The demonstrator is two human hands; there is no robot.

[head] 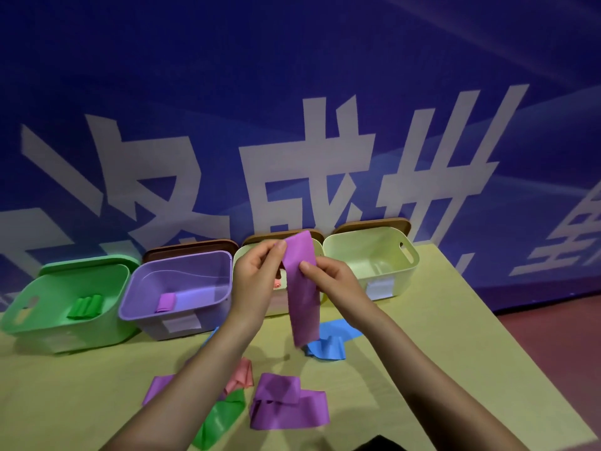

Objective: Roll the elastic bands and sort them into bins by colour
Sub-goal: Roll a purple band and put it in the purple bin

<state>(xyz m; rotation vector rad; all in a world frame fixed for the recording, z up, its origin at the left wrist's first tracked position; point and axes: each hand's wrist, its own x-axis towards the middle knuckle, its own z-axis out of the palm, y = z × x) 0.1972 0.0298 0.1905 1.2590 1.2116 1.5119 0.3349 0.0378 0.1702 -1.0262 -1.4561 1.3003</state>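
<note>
- four open bins stand in a row along the far table edge: green bin [70, 307], purple bin [177, 292], a middle bin [240, 255] partly hidden, pale bin [370, 258]; all mouths reachable from above.
- loose bands [287, 405] clutter the near centre.
- bare table [455, 336] to the right gives free passage.
- blue banner wall [292, 92] closes off the rear.

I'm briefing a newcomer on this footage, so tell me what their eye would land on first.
First, the purple band held up at centre, pinched by the left hand and right hand, hanging down unrolled. Behind it a row of bins stands against the blue banner: the green bin far left, the purple bin next to it, each holding rolled bands of its colour. Loose bands lie on the table in front.
</note>
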